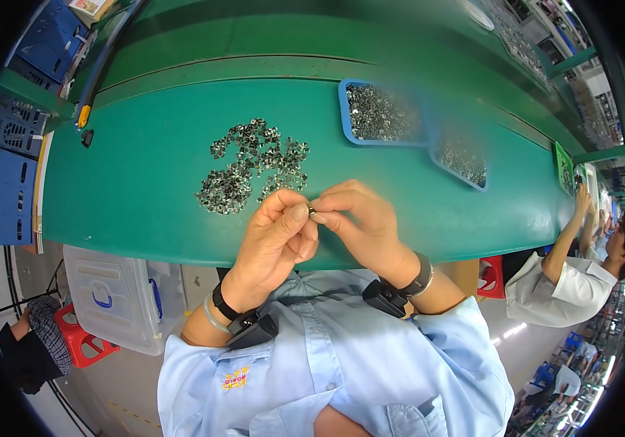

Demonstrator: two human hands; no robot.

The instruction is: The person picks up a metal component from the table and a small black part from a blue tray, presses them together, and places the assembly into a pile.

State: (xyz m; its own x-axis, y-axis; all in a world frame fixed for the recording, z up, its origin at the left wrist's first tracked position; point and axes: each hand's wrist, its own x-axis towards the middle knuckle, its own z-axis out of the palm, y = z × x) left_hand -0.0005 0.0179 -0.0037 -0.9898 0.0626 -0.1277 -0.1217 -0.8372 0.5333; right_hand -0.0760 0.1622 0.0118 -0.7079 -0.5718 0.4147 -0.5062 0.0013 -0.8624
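A small dark metal part is located between the fingertips of both hands, just above the near edge of a green work table. The left hand pinches the part between thumb and index finger, the remaining fingers curled toward the palm. The right hand grips it from the opposite side with thumb and fingertips; the hand is nearly closed, and the fingertips of both hands meet at the part.

Just beyond the left hand, a loose pile of small metal pieces lies directly on the table surface, spread in irregular clusters. Farther off, beyond the right hand, stand two blue trays: the first tray contains many similar pieces, and the second tray – adjacent to it on the right – contains more small pieces. Part of both trays appears blurred.

Each forearm carries a dark band with a black module near the wrist. Below the table, on the left, are a translucent lidded box with blue handles and a red stool. A co-worker in a light shirt sits at the right.
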